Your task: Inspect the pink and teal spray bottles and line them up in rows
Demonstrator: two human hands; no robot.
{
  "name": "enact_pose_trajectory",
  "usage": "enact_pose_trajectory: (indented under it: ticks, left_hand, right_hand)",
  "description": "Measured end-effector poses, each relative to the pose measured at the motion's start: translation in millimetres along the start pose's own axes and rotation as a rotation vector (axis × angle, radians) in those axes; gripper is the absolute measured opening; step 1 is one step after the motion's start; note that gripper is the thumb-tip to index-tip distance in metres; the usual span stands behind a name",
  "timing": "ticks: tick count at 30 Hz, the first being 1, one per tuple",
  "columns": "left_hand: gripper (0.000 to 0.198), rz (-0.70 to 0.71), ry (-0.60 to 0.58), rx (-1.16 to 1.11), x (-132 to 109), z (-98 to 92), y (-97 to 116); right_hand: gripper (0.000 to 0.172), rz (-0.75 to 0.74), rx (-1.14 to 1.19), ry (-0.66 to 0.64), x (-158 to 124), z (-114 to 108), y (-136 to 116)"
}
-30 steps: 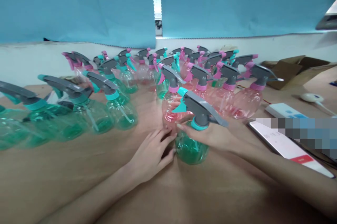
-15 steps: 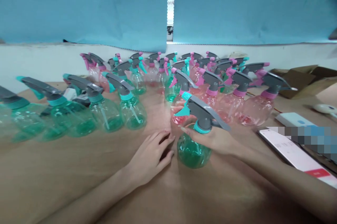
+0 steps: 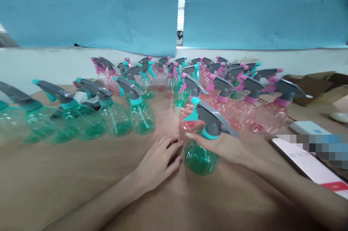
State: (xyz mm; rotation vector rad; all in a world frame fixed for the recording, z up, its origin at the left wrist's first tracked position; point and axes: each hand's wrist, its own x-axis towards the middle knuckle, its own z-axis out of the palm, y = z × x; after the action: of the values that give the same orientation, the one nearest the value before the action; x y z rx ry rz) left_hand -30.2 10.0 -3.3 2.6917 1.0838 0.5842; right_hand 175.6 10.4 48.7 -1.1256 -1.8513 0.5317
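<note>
A round green spray bottle (image 3: 200,162) with a grey head and turquoise trigger stands in front of me, its nozzle pointing left. My right hand (image 3: 224,147) is wrapped around the bottle from the right, just under its collar; some of its fingers are hidden behind it. To the left of that bottle, my left hand (image 3: 159,160) rests on the tabletop with nothing in it. Its fingers are loosely bent and the thumb is apart from them. A pink spray bottle (image 3: 187,122) stands right behind the held one.
Several green spray bottles (image 3: 141,117) line up on the left. Pink bottles (image 3: 269,115) form a row on the right, with mixed ones behind. A phone (image 3: 301,160), a white box (image 3: 308,127) and an open cardboard box (image 3: 318,88) lie at the right. Blue curtains (image 3: 89,10) hang behind.
The view has turned slightly left, so the bottles and phone appear shifted right. My right hand keeps its hold on the green spray bottle; my left hand stays beside it.
</note>
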Motion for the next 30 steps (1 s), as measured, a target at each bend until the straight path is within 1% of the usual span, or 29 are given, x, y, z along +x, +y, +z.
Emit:
enact_pose_trajectory:
  ticks: [3, 4, 5, 6, 7, 9, 11, 12, 15, 17, 18, 20, 22, 23, 25, 27, 30]
  left_hand:
    - [0.031, -0.019, 0.155, -0.077, 0.3, -8.9, 0.2]
    - [0.035, -0.008, 0.212, -0.073, 0.6, -11.0, -0.1]
    - [0.044, -0.003, 0.258, -0.047, 1.1, -12.1, -0.6]
    - [0.055, -0.008, 0.302, -0.006, 1.9, -12.3, -1.5]
    - [0.063, -0.027, 0.321, 0.043, 2.9, -11.6, -2.5]
    - [0.069, -0.082, 0.344, 0.140, 5.7, -9.4, -4.9]
    - [0.069, -0.141, 0.336, 0.213, 9.1, -8.6, -7.2]
    - [0.068, -0.170, 0.333, 0.254, 10.9, -9.5, -8.0]
    - [0.064, -0.241, 0.340, 0.398, 16.2, -17.2, -8.8]
    - [0.067, -0.266, 0.341, 0.480, 20.1, -24.5, -8.0]
    - [0.069, -0.275, 0.331, 0.510, 22.3, -28.2, -7.3]
    - [0.070, -0.297, 0.294, 0.569, 27.1, -34.5, -5.9]
    - [0.066, -0.326, 0.253, 0.619, 32.1, -39.3, -4.9]
    - [0.066, -0.338, 0.233, 0.640, 34.5, -41.1, -4.8]
    - [0.067, -0.353, 0.201, 0.674, 38.4, -43.8, -5.4]
    - [0.070, -0.357, 0.181, 0.695, 41.2, -45.8, -6.7]
    - [0.072, -0.349, 0.176, 0.727, 43.7, -48.8, -8.4]
  right_hand:
    - [0.019, 0.042, -0.010, 0.012, 6.1, 6.6, -2.4]
    - [0.021, 0.037, 0.003, 0.020, 9.9, 10.5, -3.3]
    - [0.022, 0.018, 0.027, 0.035, 14.4, 15.4, -4.0]
    - [0.023, -0.026, 0.061, 0.050, 19.7, 21.0, -4.3]
    - [0.024, -0.076, 0.080, 0.059, 25.4, 26.9, -4.3]
    - [0.031, -0.179, 0.085, 0.112, 36.7, 38.3, -3.3]
    - [0.038, -0.243, 0.058, 0.134, 45.5, 46.0, -1.5]
    - [0.042, -0.252, 0.040, 0.142, 48.2, 47.7, -0.5]
    - [0.053, -0.197, -0.016, 0.161, 48.1, 41.7, 2.9]
    - [0.051, -0.147, -0.050, 0.173, 42.6, 29.8, 6.2]
    - [0.046, -0.132, -0.064, 0.192, 38.9, 22.3, 8.2]
    - [0.031, -0.099, -0.105, 0.209, 31.3, 6.7, 13.0]
    - [0.023, -0.074, -0.196, 0.237, 25.0, -7.3, 17.7]
    - [0.021, -0.052, -0.254, 0.249, 22.7, -12.9, 19.5]
    - [0.023, -0.005, -0.364, 0.261, 20.0, -19.9, 21.9]
    - [0.029, 0.042, -0.435, 0.235, 19.7, -21.4, 22.9]
    - [0.040, 0.097, -0.440, 0.167, 23.0, -16.5, 24.0]
